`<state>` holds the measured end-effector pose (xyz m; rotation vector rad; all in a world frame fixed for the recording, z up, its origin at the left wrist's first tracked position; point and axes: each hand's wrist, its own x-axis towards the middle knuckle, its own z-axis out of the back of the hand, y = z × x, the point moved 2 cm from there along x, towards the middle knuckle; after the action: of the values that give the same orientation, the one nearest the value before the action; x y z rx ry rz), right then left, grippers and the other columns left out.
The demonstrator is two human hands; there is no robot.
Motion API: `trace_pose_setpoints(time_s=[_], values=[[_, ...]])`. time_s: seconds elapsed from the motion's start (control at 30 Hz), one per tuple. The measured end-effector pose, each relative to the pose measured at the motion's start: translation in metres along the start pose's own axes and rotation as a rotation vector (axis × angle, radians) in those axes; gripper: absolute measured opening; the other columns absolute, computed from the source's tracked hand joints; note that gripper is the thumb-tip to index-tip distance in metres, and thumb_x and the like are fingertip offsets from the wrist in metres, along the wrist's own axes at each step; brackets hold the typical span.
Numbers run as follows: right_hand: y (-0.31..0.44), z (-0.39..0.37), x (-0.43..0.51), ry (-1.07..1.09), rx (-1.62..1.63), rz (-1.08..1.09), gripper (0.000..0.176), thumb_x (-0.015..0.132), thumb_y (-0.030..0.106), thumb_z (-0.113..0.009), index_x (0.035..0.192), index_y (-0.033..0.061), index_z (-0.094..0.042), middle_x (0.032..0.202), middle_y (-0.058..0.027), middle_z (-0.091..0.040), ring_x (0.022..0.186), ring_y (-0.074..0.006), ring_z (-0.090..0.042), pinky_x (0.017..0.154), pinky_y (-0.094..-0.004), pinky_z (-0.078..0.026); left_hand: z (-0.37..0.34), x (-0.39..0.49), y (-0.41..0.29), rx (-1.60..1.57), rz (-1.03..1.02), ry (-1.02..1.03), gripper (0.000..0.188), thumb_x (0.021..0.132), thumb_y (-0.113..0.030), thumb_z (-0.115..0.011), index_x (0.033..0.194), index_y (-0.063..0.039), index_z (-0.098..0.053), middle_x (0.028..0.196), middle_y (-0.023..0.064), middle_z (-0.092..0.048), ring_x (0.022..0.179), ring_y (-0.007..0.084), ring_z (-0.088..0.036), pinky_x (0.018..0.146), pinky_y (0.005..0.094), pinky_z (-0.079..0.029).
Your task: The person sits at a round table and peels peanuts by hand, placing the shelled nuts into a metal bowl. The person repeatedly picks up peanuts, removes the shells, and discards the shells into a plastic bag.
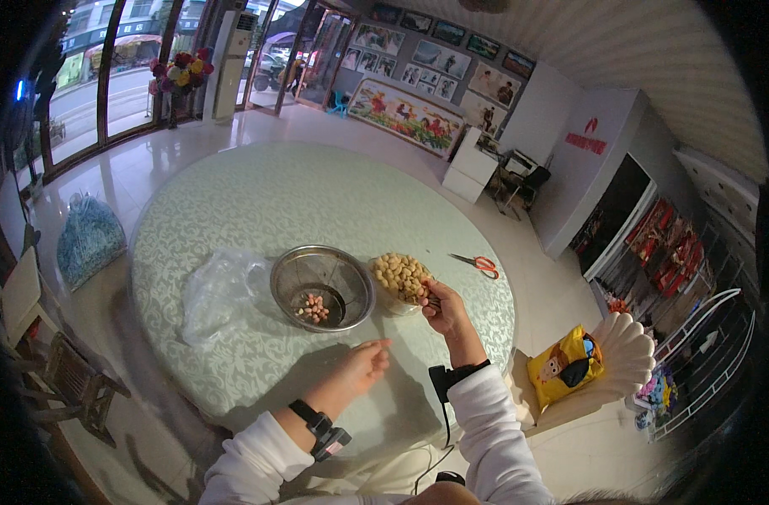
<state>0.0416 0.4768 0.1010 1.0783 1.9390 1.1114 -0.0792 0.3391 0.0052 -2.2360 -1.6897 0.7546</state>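
My right hand (pixel 446 307) is at the right rim of a clear container heaped with unshelled peanuts (pixel 398 275). Its thumb and fingers are bent together over the nearest peanuts; whether one is between them is hard to see. My left hand (pixel 363 367) hovers above the tablecloth, nearer to me, index finger stretched out and the others curled, slightly blurred. Nothing shows in it. Left of the container stands a metal mesh strainer basket (pixel 305 278) with several shelled reddish peanut kernels (pixel 315 308) at its bottom. A crumpled clear plastic bag (pixel 223 297) lies beside the basket.
Scissors with orange handles (pixel 483 266) lie on the round table (pixel 296 183), near its right edge. Close on my right, a shell-backed chair (pixel 621 356) bears a yellow bag (pixel 564 369). A stuffed blue plastic bag (pixel 91 237) and a wooden chair (pixel 75 382) are at left.
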Motion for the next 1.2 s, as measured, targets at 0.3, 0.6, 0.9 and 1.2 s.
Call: trace_pose_setpoints(time_s=[0.3,0.6,0.9,1.2], values=[[0.002,0.011,0.018,-0.159,-0.788,0.202,0.029,0.08,0.029,-0.054,0.075,0.001,-0.059,0.061,-0.0052,-0.056,0.048,-0.0136,-0.048,0.04,-0.0259,-0.034,0.0,-0.002,0.0,-0.061,-0.002,0.028,0.017,0.087,-0.015,-0.043,0.096,-0.006,-0.055,0.066,-0.0009,-0.049,0.057,0.0087,-0.045,0.046,0.0178,-0.032],[0.001,-0.005,0.022,-0.259,-1.593,0.42,0.027,0.071,0.028,-0.062,0.07,0.0012,-0.064,0.059,-0.0154,-0.057,0.051,-0.0192,-0.054,0.051,-0.0318,-0.042,0.0,0.0,-0.001,-0.021,-0.007,0.022,0.018,0.087,-0.017,-0.044,0.093,-0.005,-0.056,0.067,-0.0018,-0.049,0.06,0.0082,-0.046,0.049,0.0194,-0.034],[-0.004,-0.009,-0.038,0.111,-0.305,-0.037,0.021,0.08,0.023,-0.058,0.067,0.0076,-0.052,0.055,0.004,-0.042,0.045,-0.0049,-0.034,0.039,-0.0186,-0.024,-0.01,-0.009,-0.004,0.11,-0.097,0.095,0.024,0.088,-0.023,-0.047,0.102,-0.004,-0.054,0.063,-0.0061,-0.04,0.053,0.0036,-0.036,0.042,0.0168,-0.025],[-0.045,-0.032,-0.084,0.141,-0.609,0.12,0.023,0.079,0.017,-0.06,0.094,-0.0003,-0.061,0.058,0.0052,-0.045,0.048,-0.0038,-0.035,0.042,-0.0178,-0.028,-0.016,-0.016,-0.011,0.149,-0.193,0.045,0.02,0.083,-0.028,-0.055,0.09,-0.009,-0.055,0.06,-0.0077,-0.035,0.049,0.0016,-0.031,0.039,0.0167,-0.02]])
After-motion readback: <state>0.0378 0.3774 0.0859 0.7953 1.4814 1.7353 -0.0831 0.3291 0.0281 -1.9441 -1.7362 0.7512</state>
